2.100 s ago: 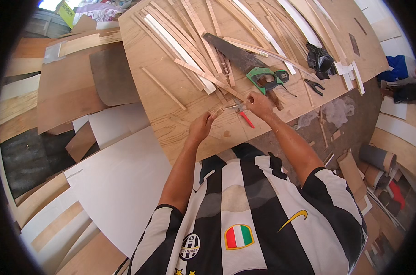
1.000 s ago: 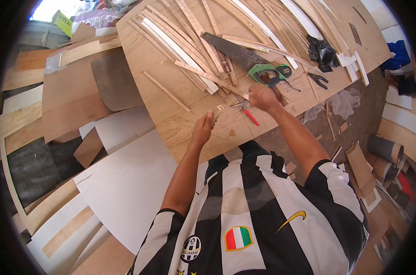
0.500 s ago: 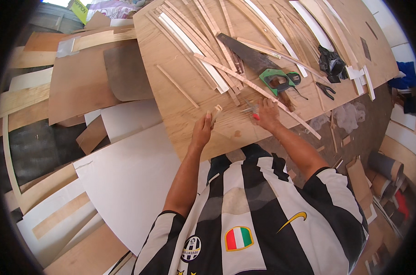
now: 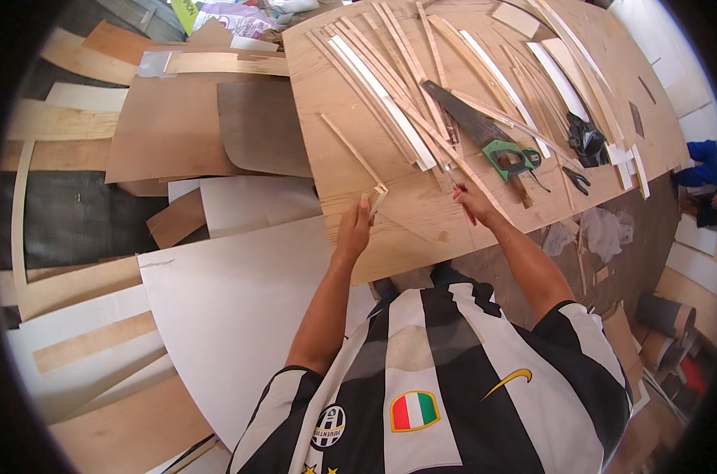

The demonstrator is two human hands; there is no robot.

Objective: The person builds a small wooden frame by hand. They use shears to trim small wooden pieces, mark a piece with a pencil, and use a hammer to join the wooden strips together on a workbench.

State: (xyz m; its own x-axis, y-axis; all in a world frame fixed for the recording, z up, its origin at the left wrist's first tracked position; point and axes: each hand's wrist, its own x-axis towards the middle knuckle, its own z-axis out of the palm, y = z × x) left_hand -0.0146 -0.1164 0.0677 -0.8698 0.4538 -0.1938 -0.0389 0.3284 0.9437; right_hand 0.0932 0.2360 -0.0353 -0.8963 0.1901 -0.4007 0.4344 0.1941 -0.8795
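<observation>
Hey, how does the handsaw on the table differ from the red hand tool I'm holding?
Place: the handsaw lies on the table, while the red hand tool is in your right grip.
Size: the handsaw is clearly longer than the red hand tool.
Colour: the handsaw is green at one end; the red hand tool shows red.
Shared: both are hand tools with brightly coloured parts.

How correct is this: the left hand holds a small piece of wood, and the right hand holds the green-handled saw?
The saw is wrong: it lies on the table. The head view shows a red-handled tool in the right hand. The left hand does hold wood.
</observation>
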